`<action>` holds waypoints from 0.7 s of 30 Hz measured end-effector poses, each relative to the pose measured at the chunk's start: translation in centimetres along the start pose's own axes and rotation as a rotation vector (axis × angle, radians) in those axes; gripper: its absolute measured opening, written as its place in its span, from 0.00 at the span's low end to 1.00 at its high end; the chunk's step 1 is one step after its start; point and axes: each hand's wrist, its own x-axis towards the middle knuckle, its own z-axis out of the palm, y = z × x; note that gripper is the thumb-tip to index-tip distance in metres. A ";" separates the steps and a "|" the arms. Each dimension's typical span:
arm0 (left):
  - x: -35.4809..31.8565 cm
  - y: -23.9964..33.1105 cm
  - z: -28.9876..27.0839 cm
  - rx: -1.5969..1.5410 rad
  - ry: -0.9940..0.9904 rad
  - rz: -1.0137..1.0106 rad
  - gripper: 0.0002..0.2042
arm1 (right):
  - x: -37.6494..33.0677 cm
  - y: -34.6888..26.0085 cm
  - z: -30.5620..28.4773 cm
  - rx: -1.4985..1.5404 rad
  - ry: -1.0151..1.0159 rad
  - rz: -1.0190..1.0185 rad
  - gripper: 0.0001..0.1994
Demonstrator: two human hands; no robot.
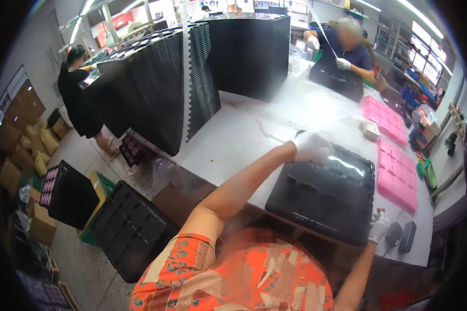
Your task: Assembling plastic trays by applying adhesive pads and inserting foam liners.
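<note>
While both arms reach out over the white worktable (233, 140), the person's white-gloved left hand (311, 146) rests on the far left corner of a black moulded plastic tray with rectangular compartments (324, 194), which lies flat on the table's near edge. Its fingers look curled over the tray's rim, though glare makes it hard to tell whether they are clamped on it. The white-gloved right hand (379, 227) sits at the tray's near right corner, touching its edge; whether its fingers grip the tray cannot be told.

Just right of that hand lie two small dark handheld devices (402, 236), side by side near the table's edge. Beyond them, further right, a pink moulded tray (397, 173) lies flat, with a second pink tray (384, 118) farther off. A small white box (370, 130) stands between the black tray and the far pink one.

At the far left, tall stacks of black trays (155, 88) stand on the table. Across the table, another person in a dark blue shirt (347, 52) works with white-gloved hands over a black tray. On the floor at the near left another black tray (132, 228) lies by the table.
</note>
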 end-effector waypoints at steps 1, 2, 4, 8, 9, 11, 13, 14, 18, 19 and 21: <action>-0.8 -0.9 -0.5 -0.018 0.050 -0.046 0.13 | 0.0 -0.2 0.6 -0.049 -0.014 -0.031 0.10; -1.8 -0.6 -0.9 -0.084 0.054 -0.072 0.12 | 0.0 -0.5 0.7 -0.054 -0.015 -0.028 0.10; -3.8 -0.1 -1.7 -0.197 0.118 -0.098 0.12 | 0.0 -0.8 0.9 -0.066 -0.042 -0.021 0.12; -5.2 -2.6 -7.1 -0.321 0.680 0.350 0.08 | 1.6 0.5 -0.4 -0.198 0.008 -0.055 0.13; -5.8 -2.6 -10.4 -1.296 0.642 0.519 0.07 | 1.8 1.2 -1.1 -0.159 0.020 -0.060 0.13; -7.9 -4.4 -15.5 -0.781 1.596 0.295 0.07 | 3.0 2.4 -1.9 -0.142 -0.012 -0.174 0.14; -10.0 -6.8 -17.8 -0.849 1.865 0.272 0.05 | 2.1 0.8 -1.5 -0.125 -0.031 -0.135 0.13; -10.5 -7.6 -17.5 -0.887 1.773 0.253 0.07 | 2.3 1.1 -2.1 -0.208 -0.091 -0.259 0.12; -10.3 -14.3 -13.1 -0.715 1.613 -0.062 0.08 | 2.4 3.2 -1.6 0.223 -0.157 -0.216 0.10; -10.8 -18.5 -12.1 -0.733 1.607 -0.099 0.08 | 2.9 1.9 -1.8 0.365 -0.224 0.201 0.10; -9.4 -21.2 -9.2 -0.792 1.564 -0.148 0.08 | 1.5 1.1 -1.4 0.214 -0.155 0.076 0.10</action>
